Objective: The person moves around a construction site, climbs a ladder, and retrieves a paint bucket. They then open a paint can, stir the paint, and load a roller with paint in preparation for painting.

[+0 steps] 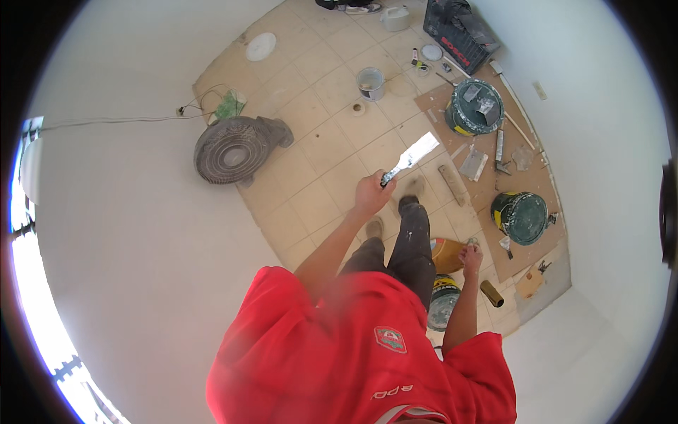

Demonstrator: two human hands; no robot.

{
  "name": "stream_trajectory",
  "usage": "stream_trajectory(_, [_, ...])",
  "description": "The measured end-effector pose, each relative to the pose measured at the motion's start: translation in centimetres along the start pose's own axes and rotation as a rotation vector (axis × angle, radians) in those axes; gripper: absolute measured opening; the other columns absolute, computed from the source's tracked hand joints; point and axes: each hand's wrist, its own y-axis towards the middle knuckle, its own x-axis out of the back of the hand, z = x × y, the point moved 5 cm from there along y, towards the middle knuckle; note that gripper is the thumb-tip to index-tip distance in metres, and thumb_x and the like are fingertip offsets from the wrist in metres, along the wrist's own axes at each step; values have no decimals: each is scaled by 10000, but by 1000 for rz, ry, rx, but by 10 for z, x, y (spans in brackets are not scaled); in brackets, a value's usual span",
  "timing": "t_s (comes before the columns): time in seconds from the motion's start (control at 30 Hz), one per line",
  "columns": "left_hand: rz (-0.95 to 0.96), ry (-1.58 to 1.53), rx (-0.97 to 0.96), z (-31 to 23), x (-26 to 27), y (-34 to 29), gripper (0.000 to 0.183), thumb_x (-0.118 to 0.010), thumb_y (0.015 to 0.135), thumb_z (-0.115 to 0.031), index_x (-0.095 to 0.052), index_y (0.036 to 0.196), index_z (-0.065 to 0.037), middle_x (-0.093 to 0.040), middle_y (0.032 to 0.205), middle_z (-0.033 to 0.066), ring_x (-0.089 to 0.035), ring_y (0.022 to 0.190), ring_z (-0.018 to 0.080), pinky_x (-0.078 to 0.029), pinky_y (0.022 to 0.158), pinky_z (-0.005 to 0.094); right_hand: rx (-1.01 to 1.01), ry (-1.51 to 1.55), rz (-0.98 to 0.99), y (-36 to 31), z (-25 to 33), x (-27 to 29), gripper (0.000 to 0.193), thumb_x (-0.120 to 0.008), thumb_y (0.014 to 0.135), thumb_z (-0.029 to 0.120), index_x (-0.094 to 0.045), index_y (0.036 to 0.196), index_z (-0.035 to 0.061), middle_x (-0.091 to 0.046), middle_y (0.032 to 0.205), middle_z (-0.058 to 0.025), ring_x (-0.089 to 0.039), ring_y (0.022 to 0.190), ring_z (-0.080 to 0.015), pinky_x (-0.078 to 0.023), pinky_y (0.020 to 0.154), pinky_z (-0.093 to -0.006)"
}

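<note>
A putty knife (420, 149) with a wide, pale blade is in my left hand (373, 196). My fingers wrap round its dark handle, and the blade points forward and to the right. Lower on the right is my right hand (470, 260), its fingers drawn together. What they hold, if anything, is too small to make out. Beside that hand a brown, curved-edged piece (446, 256) shows above the floor. Below it, close to my right forearm, stands a dark bucket with a yellow label (443, 304), partly covered by my body.
A grey fan (236, 150) lies by the left wall. Two lidded green buckets (474, 106) and several scraping tools stand or lie on brown cardboard (519, 258) at right. Ahead are a small paint can (370, 83), a black tool case (460, 35) and a white jug (395, 19).
</note>
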Motion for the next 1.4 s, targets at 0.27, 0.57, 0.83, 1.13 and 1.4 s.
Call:
stream_trajectory(0.27, [139, 130, -24, -34, -62, 166, 335, -688, 903, -365, -651, 833, -40, -649, 666, 193, -664, 624, 381, -497, 571, 476, -288, 264, 173, 142, 9, -22, 118, -569, 923, 154, -622, 978, 63, -597, 766, -84, -601, 653, -196, -511, 528, -313])
stream_trajectory(0.57, [107, 132, -201, -58, -91, 295, 366, -683, 939, -264, -559, 738, 16, -525, 564, 156, -483, 469, 281, -392, 492, 435, 37, 126, 18, 183, 164, -134, 235, -563, 948, 217, -609, 1029, 1, -667, 840, -97, -642, 658, -170, -548, 587, -312])
stream_trajectory(0.83, [143, 273, -397, -55, -215, 471, 367, -682, 915, -313, -557, 739, -15, -599, 629, 192, -606, 577, 388, -437, 537, 459, 44, 143, -344, 389, 152, -149, 274, -569, 977, 275, -623, 995, 6, -660, 846, -83, -641, 683, -175, -556, 613, -315])
stream_trajectory(1.13, [99, 401, -626, 19, -450, 653, 436, -650, 911, -426, -681, 951, 7, -700, 815, 244, -688, 822, 447, -528, 721, 511, 49, 288, -418, 577, 197, -163, 448, -625, 963, 395, -655, 1107, -28, -684, 918, -118, -657, 704, -196, -562, 632, -316])
stream_trajectory(1.4, [230, 376, -676, 56, -548, 684, 573, -772, 767, -539, -709, 914, 10, -715, 897, 252, -692, 893, 451, -533, 815, 505, 255, -214, -636, 602, 218, -160, 576, -652, 834, 521, -696, 596, -1, -630, 541, -110, -688, 624, -238, -545, 673, -387])
